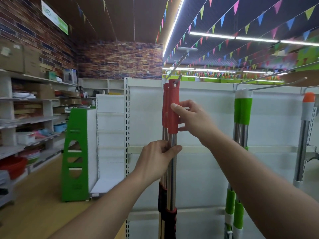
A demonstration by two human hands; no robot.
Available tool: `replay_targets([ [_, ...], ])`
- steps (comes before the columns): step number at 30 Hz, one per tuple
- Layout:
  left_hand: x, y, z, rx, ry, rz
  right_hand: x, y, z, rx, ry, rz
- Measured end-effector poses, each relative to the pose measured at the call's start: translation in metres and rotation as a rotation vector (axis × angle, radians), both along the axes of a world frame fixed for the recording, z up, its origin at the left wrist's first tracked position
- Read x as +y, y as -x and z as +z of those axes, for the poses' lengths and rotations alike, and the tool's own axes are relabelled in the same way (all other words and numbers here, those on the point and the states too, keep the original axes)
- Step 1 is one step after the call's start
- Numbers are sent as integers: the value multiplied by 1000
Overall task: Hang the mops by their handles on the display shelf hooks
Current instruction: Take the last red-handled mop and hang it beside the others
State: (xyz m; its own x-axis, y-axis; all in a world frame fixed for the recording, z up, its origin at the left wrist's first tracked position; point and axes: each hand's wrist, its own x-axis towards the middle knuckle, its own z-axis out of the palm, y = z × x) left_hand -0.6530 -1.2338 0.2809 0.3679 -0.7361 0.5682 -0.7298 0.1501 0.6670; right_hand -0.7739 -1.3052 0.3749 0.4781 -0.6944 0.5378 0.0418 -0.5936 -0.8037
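We hold red-handled mop (173, 107): right hand (193, 118) grip clamped on red handle, left hand (159, 157) grip clamped on steel pole, hook (178, 78) through handle hole.

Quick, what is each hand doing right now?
Left hand: closed around the metal pole of the red mop.
Right hand: fingers closed on that mop's red handle, up at the hook.

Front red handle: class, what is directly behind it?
Behind the front red handle hangs a second red handle on the same hook. Only its left edge shows; the rest is covered.
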Motion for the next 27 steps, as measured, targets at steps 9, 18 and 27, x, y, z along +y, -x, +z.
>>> replay_targets([
  [9,-24,-15,6,-61,-49,50,-20,-26,-3,10,50,-125],
  [18,-31,-20,3,-146,-60,75,-29,-32,-12,-57,69,-187],
  [27,-20,-16,-8,-247,-103,212,-23,-21,-40,34,27,-183],
])
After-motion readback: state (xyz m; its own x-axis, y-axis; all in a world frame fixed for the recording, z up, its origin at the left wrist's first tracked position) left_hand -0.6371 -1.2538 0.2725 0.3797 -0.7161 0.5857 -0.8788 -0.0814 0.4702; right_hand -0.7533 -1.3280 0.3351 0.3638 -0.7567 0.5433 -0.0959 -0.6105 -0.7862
